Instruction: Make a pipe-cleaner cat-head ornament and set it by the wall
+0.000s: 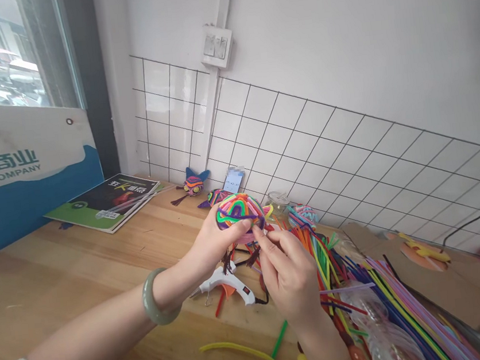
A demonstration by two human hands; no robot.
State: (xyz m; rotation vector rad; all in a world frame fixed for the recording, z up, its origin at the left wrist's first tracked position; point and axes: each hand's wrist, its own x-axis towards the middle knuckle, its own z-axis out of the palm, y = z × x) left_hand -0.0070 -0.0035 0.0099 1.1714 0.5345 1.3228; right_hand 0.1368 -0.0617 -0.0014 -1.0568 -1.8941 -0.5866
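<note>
A rounded ornament (240, 210) covered in coiled pipe cleaners of green, orange, pink and purple is held up above the table. My left hand (219, 228), with a pale green bangle at the wrist, grips it from the left, thumb across its front. The fingers of my right hand (288, 267) are pinched at its lower right edge; whatever fine piece lies between the fingertips is hidden. Dark tassels (254, 256) hang beneath the ornament. Below my hands a white glue gun (230, 282) lies on the wooden table (154, 340).
Loose pipe cleaners (404, 294) spread over the right side, beside clear plastic packaging (386, 325) and cardboard (443, 290). A blue-eared ornament (193, 182), a phone (234, 179) and a glass jar (277, 200) stand near the wire grid (294, 122). A magazine (108, 201) lies back left.
</note>
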